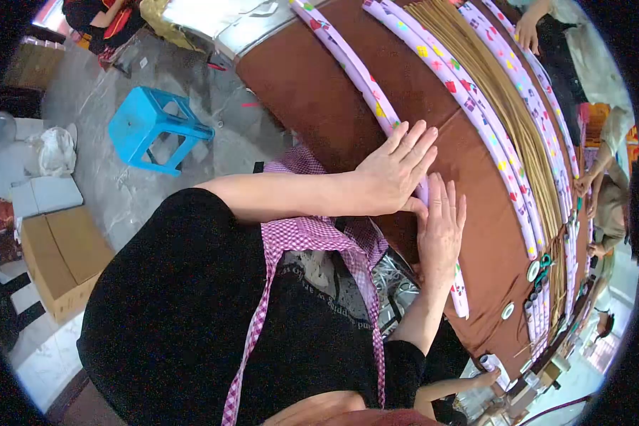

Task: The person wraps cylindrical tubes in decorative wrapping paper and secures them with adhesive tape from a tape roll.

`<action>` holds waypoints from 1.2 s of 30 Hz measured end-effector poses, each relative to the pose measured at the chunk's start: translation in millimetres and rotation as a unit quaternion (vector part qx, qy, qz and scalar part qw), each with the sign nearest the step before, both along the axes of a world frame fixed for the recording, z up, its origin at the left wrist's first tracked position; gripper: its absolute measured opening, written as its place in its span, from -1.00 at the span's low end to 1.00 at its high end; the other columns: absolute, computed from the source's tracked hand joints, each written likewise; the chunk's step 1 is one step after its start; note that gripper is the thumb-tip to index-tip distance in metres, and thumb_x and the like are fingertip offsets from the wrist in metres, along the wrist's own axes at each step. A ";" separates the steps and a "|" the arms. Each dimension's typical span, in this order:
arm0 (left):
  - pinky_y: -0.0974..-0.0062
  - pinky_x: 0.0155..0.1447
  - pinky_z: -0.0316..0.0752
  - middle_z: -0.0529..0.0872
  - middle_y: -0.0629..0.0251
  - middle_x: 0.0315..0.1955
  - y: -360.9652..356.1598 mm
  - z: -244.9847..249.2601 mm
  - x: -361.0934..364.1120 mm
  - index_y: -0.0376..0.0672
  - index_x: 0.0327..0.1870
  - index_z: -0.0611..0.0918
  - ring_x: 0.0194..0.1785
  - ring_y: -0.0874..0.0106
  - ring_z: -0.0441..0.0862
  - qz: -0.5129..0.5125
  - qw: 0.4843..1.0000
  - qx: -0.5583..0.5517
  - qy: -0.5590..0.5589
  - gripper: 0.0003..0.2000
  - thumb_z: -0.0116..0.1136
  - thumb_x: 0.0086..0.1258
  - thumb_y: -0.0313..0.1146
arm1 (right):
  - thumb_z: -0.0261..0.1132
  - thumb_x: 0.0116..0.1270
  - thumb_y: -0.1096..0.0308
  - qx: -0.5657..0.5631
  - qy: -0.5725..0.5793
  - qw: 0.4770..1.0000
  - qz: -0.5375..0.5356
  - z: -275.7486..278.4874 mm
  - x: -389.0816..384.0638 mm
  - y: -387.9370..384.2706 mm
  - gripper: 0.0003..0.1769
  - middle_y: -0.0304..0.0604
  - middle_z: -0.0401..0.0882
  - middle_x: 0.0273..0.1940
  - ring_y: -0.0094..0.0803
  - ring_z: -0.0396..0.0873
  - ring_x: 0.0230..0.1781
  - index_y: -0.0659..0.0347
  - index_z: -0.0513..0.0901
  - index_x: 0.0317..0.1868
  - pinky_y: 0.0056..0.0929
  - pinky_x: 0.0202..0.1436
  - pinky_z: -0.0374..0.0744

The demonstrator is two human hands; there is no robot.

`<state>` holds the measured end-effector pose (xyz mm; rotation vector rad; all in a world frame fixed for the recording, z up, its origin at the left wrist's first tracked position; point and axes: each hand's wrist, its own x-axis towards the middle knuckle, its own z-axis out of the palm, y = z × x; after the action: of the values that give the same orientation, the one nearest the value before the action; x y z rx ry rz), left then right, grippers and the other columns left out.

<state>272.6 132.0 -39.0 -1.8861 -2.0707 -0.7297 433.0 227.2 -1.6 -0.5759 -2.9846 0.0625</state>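
A long lilac paper roll (371, 91) with coloured prints lies along the near edge of the brown-covered table (476, 227). My left hand (397, 167) rests flat over the middle of this roll, its fingers stretched out. Just beside it, my right hand (441, 224) lies on the same roll with fingers extended. The roll's lower end shows beyond my right wrist. Farther across the table are more printed rolls (476, 106) and a long bundle of thin brown sticks (504, 99).
White tape rolls (508, 310) and green-handled scissors (545, 261) lie on the table's right part. Other people's hands (529, 32) are at the far side. A blue stool (138, 128) and a cardboard box (64, 255) stand on the floor at the left.
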 end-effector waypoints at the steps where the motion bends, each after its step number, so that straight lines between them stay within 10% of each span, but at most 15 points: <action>1: -0.17 0.57 -0.06 0.25 -0.36 0.43 -1.2 -0.1 -2.3 -0.54 0.32 0.44 0.55 -0.24 0.07 0.001 1.000 -0.001 -0.002 -0.03 -0.04 0.28 0.38 | 0.12 0.50 0.35 -0.001 -0.002 1.000 0.001 0.8 -0.4 -0.2 -0.44 -0.09 0.40 0.43 -0.07 0.30 0.49 0.18 0.33 0.47 0.01 0.57 0.17; 27: -0.13 0.57 -0.03 0.19 -0.44 0.43 -45.8 0.0 -40.3 -0.66 0.34 0.32 0.53 -0.26 0.11 0.069 0.997 -0.022 -0.001 0.07 0.10 0.18 0.37 | 0.30 0.36 0.31 0.004 0.019 1.000 -0.013 2.5 -0.5 -4.5 -0.33 -0.13 0.40 0.43 -0.09 0.30 0.48 0.12 0.33 0.46 0.01 0.57 0.18; 36: -0.15 0.59 -0.18 0.15 -0.49 0.43 47.7 4.9 -81.6 -0.68 0.34 0.29 0.56 -0.29 -0.03 0.073 0.996 0.047 -0.012 0.09 -0.02 0.28 0.45 | 0.29 0.37 0.34 0.001 0.003 1.000 -0.012 0.3 -0.1 -2.7 -0.31 -0.12 0.36 0.46 -0.08 0.26 0.51 0.12 0.30 0.49 0.02 0.59 0.13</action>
<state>191.0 179.7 -34.1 -1.6646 -2.1221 -0.8027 432.9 224.5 -1.4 -0.6092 -2.9711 0.0589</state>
